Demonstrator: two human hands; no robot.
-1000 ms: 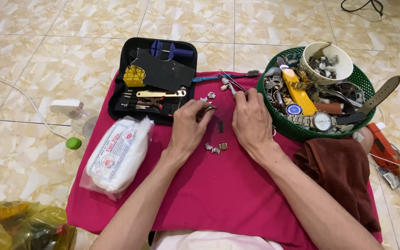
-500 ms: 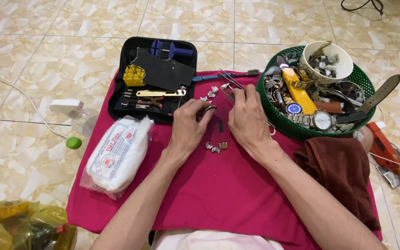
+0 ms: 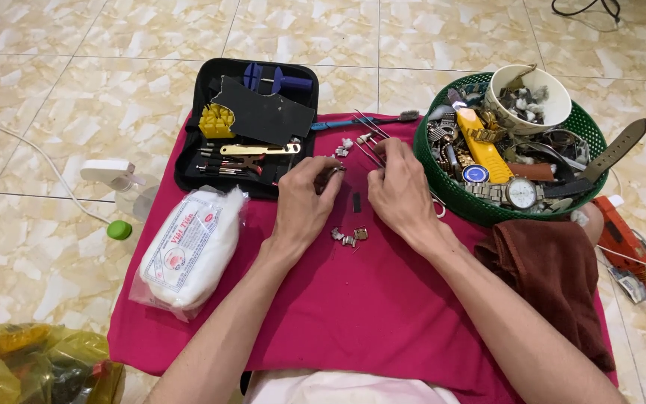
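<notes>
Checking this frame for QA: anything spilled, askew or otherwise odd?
Mostly orderly. Loose metal links lie scattered on the pink cloth below both hands. A watch strap juts over the rim of the overfilled green basket. A green cap sits alone on the floor tiles.

Tiled floor [image 3: 428, 34] bears pink cloth [image 3: 353, 314], green basket [image 3: 454, 196].

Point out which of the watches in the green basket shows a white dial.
It is the silver metal-banded watch at the front edge of the green basket. The one left of it, the round watch face, has a blue dial.
</notes>
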